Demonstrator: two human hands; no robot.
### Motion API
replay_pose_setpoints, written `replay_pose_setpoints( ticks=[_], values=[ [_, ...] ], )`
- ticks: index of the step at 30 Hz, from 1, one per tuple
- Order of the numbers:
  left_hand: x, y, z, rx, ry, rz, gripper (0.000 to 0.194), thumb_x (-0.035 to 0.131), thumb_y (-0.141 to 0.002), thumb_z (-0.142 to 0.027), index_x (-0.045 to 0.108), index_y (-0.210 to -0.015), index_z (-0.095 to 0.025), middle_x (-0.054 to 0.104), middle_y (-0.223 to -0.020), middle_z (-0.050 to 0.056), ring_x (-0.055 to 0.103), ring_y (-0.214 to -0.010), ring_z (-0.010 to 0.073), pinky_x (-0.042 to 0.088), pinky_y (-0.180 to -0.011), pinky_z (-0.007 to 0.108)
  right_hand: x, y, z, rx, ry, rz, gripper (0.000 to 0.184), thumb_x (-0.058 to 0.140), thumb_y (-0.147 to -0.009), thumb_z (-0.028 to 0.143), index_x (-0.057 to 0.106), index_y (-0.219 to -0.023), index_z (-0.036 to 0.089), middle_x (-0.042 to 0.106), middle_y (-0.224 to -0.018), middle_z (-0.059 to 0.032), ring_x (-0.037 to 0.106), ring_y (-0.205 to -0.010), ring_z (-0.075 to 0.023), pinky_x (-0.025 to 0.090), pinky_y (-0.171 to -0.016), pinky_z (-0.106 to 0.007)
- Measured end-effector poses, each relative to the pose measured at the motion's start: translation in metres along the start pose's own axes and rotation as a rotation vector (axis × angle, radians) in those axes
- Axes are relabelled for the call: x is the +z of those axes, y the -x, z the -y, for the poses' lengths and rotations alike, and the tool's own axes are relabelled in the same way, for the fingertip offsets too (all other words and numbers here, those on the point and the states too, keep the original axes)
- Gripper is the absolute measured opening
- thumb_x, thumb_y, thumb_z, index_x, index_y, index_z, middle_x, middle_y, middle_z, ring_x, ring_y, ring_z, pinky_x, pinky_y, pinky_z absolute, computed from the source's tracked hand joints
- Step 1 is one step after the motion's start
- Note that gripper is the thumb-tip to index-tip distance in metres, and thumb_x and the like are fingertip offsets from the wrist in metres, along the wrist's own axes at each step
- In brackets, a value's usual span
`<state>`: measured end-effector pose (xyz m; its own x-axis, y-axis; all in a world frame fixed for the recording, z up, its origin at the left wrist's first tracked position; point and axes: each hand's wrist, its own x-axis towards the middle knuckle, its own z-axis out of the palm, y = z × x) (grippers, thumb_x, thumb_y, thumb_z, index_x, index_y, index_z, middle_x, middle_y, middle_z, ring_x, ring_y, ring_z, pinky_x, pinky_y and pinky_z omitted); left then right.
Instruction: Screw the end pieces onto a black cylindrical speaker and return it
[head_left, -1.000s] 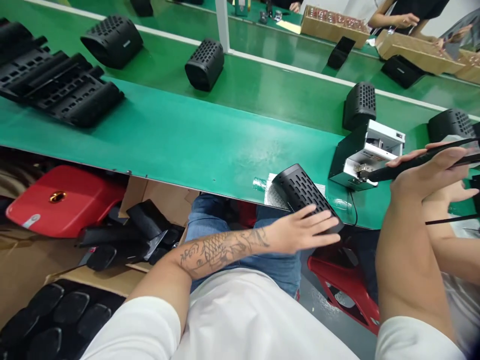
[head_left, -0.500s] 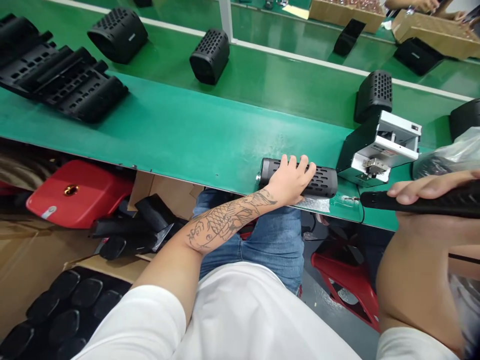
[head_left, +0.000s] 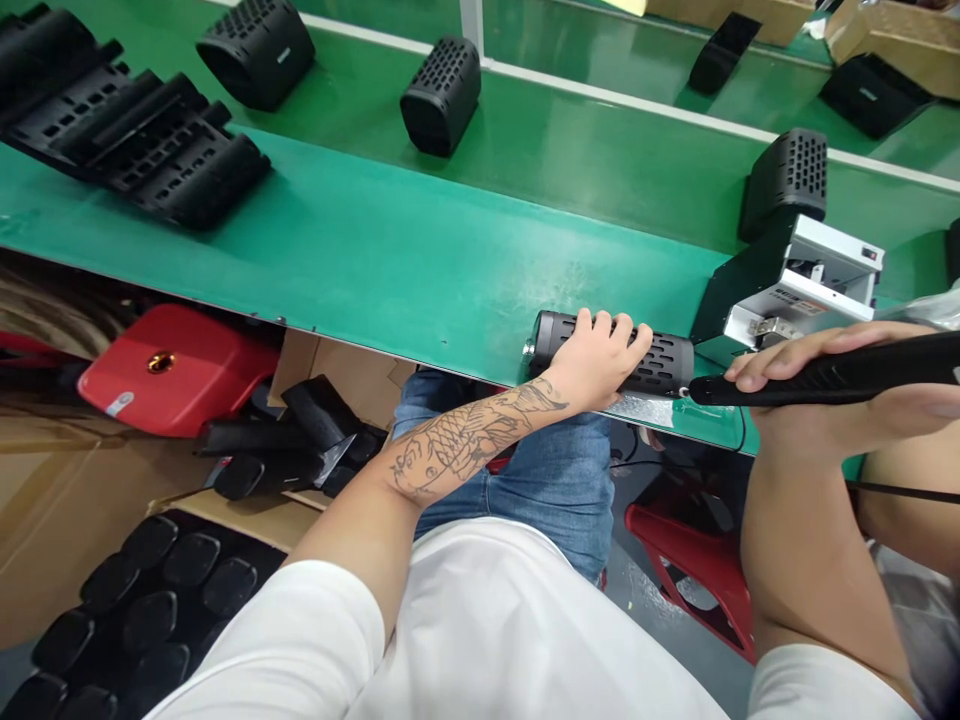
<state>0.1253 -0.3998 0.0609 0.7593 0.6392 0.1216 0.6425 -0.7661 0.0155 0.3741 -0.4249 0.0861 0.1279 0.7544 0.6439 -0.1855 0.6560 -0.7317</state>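
Observation:
My left hand point(head_left: 596, 358) is wrapped over a black perforated speaker shell point(head_left: 660, 362) that lies on its side at the near edge of the green bench point(head_left: 420, 270). My right hand point(head_left: 817, 385) grips a long black powered screwdriver point(head_left: 832, 378). The screwdriver's tip points left and sits right at the shell's right end. A strip of silvery film point(head_left: 645, 410) lies under the shell.
A black and white screw feeder box point(head_left: 795, 285) stands just behind the shell. Several black perforated shells point(head_left: 441, 95) stand on the conveyor, and a pile of black grille parts point(head_left: 127, 140) lies at far left. Below the bench are a red stool point(head_left: 172, 370), cartons and black parts.
My left hand turned the shell from angled to lying along the bench edge and closed over it. My right hand brought the screwdriver down and left, until its tip reached the shell's right end.

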Motion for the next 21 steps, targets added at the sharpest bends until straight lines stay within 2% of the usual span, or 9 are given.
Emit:
replay_pose_setpoints(
  ticks=[2, 8, 13, 17, 21],
  values=[
    [0.000, 0.000, 0.000, 0.001, 0.002, -0.001, 0.090, 0.076, -0.090, -0.044, 0.040, -0.164, -0.007, 0.051, -0.158, 0.030, 0.056, -0.131, 0.0464, 0.036, -0.118, 0.067, 0.000, 0.002, -0.003, -0.045, -0.010, 0.037, 0.109, 0.011, -0.081, 0.107, 0.079, -0.086, 0.022, 0.059, -0.052, -0.0084, 0.051, -0.032, -0.0273, 0.044, -0.028, -0.044],
    [0.002, 0.000, 0.000, 0.006, -0.002, -0.019, 0.088, 0.076, -0.091, -0.043, 0.041, -0.164, -0.007, 0.052, -0.158, 0.030, 0.056, -0.131, 0.0467, 0.035, -0.118, 0.067, 0.013, 0.008, 0.000, -0.014, 0.004, 0.065, 0.087, 0.044, -0.084, 0.099, 0.081, -0.091, 0.020, 0.060, -0.055, -0.0082, 0.052, -0.035, -0.0273, 0.047, -0.032, -0.045],
    [0.003, 0.001, -0.001, 0.010, -0.010, -0.033, 0.090, 0.077, -0.090, -0.043, 0.041, -0.163, -0.006, 0.053, -0.156, 0.031, 0.057, -0.129, 0.0471, 0.037, -0.116, 0.067, 0.008, 0.004, -0.004, 0.014, -0.014, 0.138, 0.084, 0.043, -0.089, 0.093, 0.082, -0.093, 0.019, 0.059, -0.055, -0.0081, 0.052, -0.034, -0.0269, 0.046, -0.032, -0.045],
    [0.002, 0.000, -0.002, 0.007, -0.009, -0.021, 0.094, 0.079, -0.088, -0.045, 0.041, -0.164, -0.006, 0.051, -0.157, 0.031, 0.057, -0.130, 0.0472, 0.037, -0.116, 0.067, 0.008, 0.001, -0.007, 0.024, -0.026, 0.179, 0.080, 0.053, -0.084, 0.095, 0.082, -0.091, 0.020, 0.058, -0.052, -0.0064, 0.051, -0.032, -0.0268, 0.047, -0.031, -0.044],
    [0.002, 0.000, -0.002, 0.003, -0.014, -0.035, 0.093, 0.081, -0.088, -0.045, 0.042, -0.163, -0.006, 0.054, -0.154, 0.031, 0.057, -0.129, 0.0473, 0.038, -0.116, 0.067, 0.021, 0.005, -0.001, 0.090, 0.009, 0.158, 0.062, 0.072, -0.078, 0.081, 0.080, -0.087, 0.020, 0.058, -0.053, -0.0052, 0.054, -0.035, -0.0261, 0.050, -0.033, -0.042]
  ],
)
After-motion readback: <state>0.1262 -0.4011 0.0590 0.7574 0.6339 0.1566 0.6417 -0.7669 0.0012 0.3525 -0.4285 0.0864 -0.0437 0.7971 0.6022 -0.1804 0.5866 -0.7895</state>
